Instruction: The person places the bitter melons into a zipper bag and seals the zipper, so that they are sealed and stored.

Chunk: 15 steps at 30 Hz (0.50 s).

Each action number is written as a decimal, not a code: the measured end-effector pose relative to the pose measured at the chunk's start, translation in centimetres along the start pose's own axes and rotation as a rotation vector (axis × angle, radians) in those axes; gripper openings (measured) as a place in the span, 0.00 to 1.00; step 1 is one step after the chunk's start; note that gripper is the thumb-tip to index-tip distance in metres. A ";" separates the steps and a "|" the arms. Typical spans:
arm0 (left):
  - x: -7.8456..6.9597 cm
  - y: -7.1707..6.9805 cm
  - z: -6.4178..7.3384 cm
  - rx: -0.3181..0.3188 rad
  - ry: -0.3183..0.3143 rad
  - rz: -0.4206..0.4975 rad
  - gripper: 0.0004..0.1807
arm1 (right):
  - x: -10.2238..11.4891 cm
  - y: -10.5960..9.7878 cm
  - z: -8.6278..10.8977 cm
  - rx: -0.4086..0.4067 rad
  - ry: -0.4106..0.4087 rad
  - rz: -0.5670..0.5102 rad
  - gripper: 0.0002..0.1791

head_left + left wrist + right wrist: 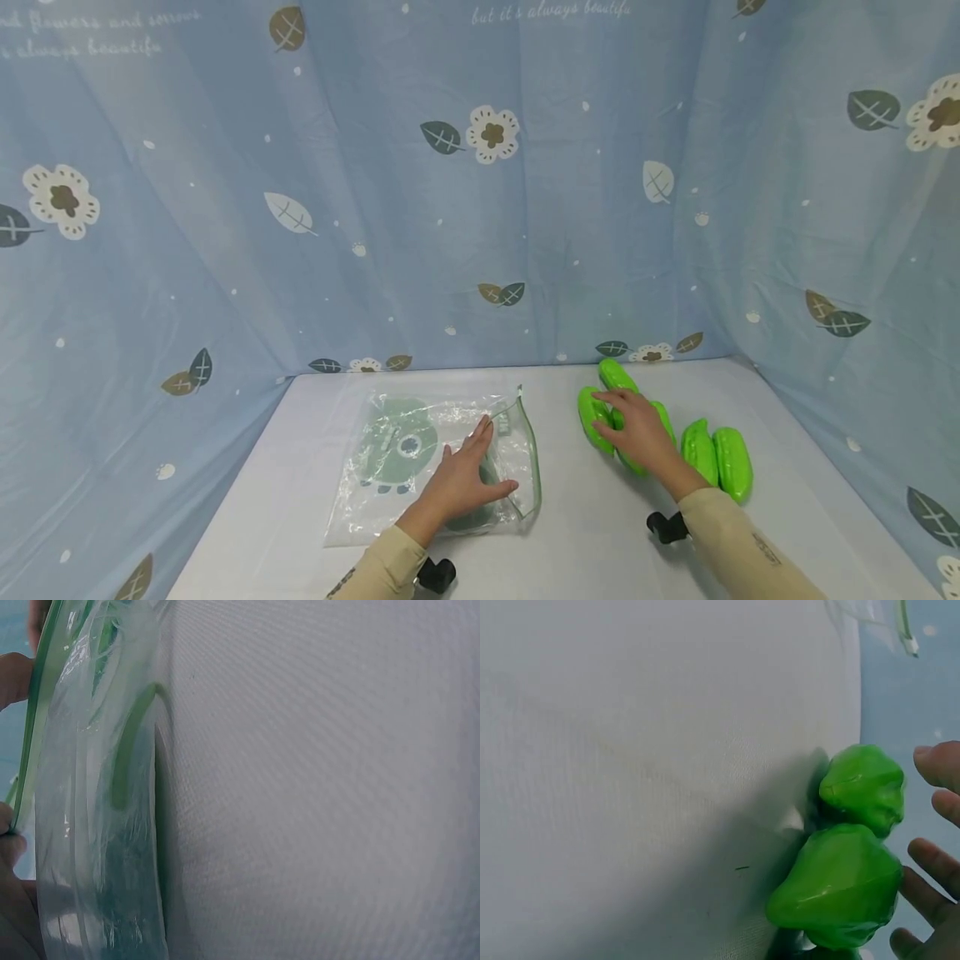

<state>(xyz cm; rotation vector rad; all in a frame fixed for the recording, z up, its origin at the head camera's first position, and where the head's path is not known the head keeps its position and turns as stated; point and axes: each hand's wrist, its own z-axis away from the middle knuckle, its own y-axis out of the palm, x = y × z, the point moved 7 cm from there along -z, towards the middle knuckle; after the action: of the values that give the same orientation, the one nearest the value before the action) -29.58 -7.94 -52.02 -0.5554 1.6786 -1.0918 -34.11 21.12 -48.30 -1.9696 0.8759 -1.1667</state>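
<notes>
A clear plastic zip bag (345,508) with a green print and a green edge lies on the white table. Spread across its right part is my left hand (461,483), its fingers fairly straight and the thumb out to the side. In the left wrist view, fingertips (13,679) meet the bag's green rim (34,727). My right hand (639,429) is over a group of glossy, oblong, bright-green pieces (592,417), fingers apart. The right wrist view shows its fingers beside a lumpy green piece (840,881), not wrapped round it. Contact there is unclear.
Two more green pieces (733,462) lie side by side to the right of the right hand. A blue patterned curtain (480,208) hangs behind and at both sides of the white table (585,550). Black wrist mounts (437,575) sit under the sleeves.
</notes>
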 end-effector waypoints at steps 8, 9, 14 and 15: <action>0.0 -0.1 0.1 0.002 0.002 0.010 0.59 | -0.3 0.8 -0.8 0.058 -0.027 0.067 0.28; 0.0 -0.1 0.0 0.000 0.005 0.012 0.59 | -0.3 0.9 -0.9 0.069 -0.029 0.075 0.27; 0.1 0.0 0.0 -0.002 0.010 0.008 0.59 | 0.1 1.2 -1.2 0.109 -0.029 0.102 0.26; 0.1 0.0 0.0 -0.003 0.013 0.006 0.59 | 0.2 1.2 -1.3 0.115 -0.031 0.108 0.27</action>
<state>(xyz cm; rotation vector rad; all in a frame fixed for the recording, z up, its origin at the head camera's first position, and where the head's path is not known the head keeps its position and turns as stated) -29.65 -7.98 -52.05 -0.5457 1.6923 -1.0908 -35.46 20.04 -48.70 -1.8205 0.8682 -1.0973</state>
